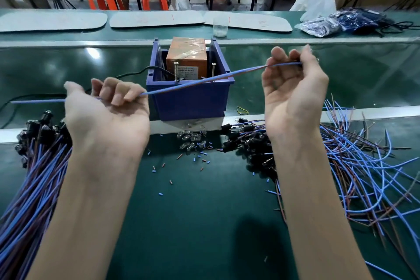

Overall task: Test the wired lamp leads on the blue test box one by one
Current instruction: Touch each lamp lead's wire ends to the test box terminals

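Note:
The blue test box (191,100) stands at the middle of the green bench, with an orange block (187,57) and two upright screws (176,70) inside. A blue-and-brown lamp lead (204,79) stretches across the box's front rim between both hands. My left hand (106,107), palm up, grips the lead with curled fingers, and its end sticks out leftward. My right hand (293,84) pinches the other end, raised to the right of the box. The lamp end is hidden.
A bundle of leads with black sockets (34,166) lies at the left. A loose tangle of leads (354,173) spreads at the right. Small bulbs (191,141) and cut insulation bits lie before the box. A black cable (127,75) runs into the box.

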